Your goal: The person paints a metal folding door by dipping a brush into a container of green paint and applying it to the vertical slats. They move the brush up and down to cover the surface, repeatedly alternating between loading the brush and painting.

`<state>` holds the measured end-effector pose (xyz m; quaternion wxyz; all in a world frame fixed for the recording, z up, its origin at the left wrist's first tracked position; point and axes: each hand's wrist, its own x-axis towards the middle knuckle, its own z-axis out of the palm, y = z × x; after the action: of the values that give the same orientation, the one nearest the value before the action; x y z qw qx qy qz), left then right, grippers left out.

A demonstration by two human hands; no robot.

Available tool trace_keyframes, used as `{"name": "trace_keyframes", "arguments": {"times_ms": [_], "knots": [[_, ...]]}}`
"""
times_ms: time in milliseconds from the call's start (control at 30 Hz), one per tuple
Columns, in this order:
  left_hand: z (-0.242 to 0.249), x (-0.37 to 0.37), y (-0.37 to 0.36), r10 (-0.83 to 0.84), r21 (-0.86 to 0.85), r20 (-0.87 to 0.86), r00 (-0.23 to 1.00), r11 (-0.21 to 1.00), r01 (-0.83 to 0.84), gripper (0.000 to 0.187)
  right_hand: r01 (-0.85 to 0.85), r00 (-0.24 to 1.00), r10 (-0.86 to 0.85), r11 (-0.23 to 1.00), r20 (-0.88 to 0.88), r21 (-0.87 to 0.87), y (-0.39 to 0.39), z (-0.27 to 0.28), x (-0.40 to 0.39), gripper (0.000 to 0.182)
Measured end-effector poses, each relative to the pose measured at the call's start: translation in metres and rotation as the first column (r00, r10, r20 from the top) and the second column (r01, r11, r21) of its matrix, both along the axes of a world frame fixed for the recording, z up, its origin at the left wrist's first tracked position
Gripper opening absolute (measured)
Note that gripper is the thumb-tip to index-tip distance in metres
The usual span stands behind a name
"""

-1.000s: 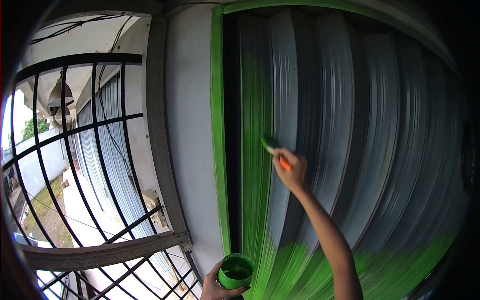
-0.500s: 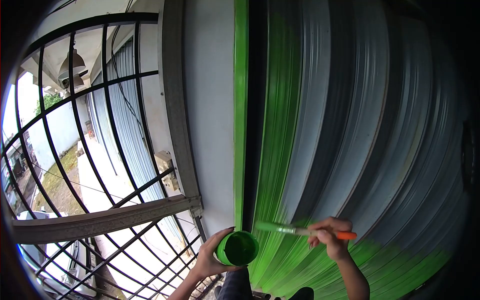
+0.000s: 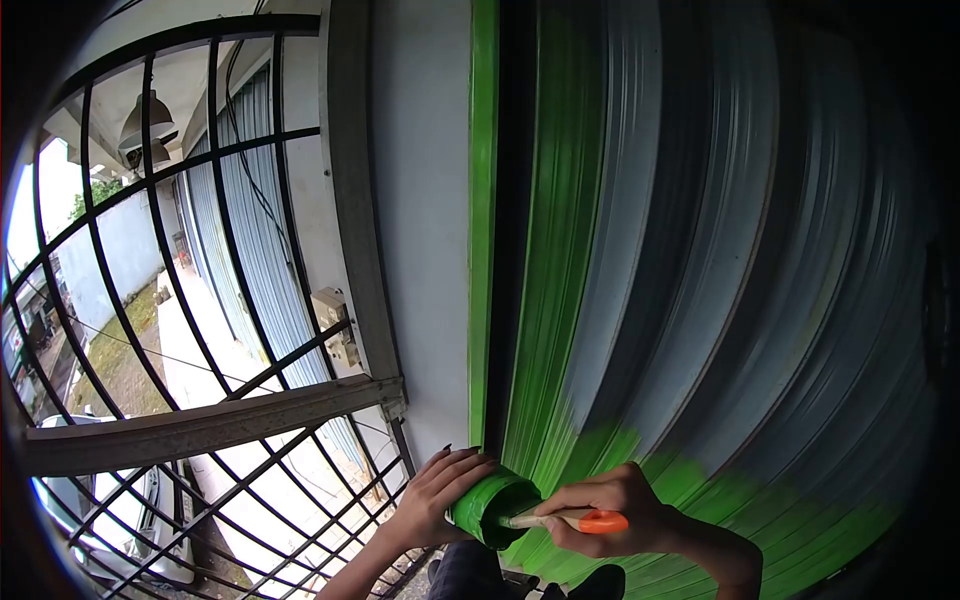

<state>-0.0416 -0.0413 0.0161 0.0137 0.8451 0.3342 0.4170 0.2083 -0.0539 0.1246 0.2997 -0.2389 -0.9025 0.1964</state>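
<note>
Head view: I have the green cup in my left hand, with my fingers wrapped round its side. My right hand is closed on the handle of the brush, pinching it between thumb and fingers. The brush's front end is inside the cup, so I can't see the hairs, or if they touch the bottom.

It looks to me like I am at the dipping part, getting green paint on the brush. A good next move, I think, needs a slow pull straight back along the handle, a little wipe on the rim so it won't drip, and a cup that doesn't tip any more.

The brush lies almost flat across the view. Its hair end points left into the cup, and its fat orange end points right. The cup leans over, with its mouth facing right, at the brush. Both are low down in front of me, above my dark shoes, near the wavy metal wall, which is part green and part gray.
</note>
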Motion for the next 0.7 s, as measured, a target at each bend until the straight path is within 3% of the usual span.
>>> {"name": "trace_keyframes", "arguments": {"times_ms": [267, 467, 700], "knots": [[-0.001, -0.002, 0.001, -0.005, 0.037, -0.042, 0.999, 0.999, 0.007, 0.085, -0.028, 0.994, 0.028, 1.000, 0.104, 0.001, 0.003, 0.009, -0.017, 0.014], [-0.003, -0.005, -0.001, 0.018, 0.060, -0.117, 0.993, 0.998, -0.011, 0.088, -0.068, 0.995, 0.064, 0.996, 0.075, 0.055, 0.006, 0.000, -0.023, 0.013], [-0.010, -0.007, -0.002, -0.089, -0.097, 0.004, 0.996, 0.991, 0.089, 0.088, -0.042, 0.993, 0.046, 0.998, 0.110, -0.041, 0.009, -0.003, -0.025, 0.012]]}}
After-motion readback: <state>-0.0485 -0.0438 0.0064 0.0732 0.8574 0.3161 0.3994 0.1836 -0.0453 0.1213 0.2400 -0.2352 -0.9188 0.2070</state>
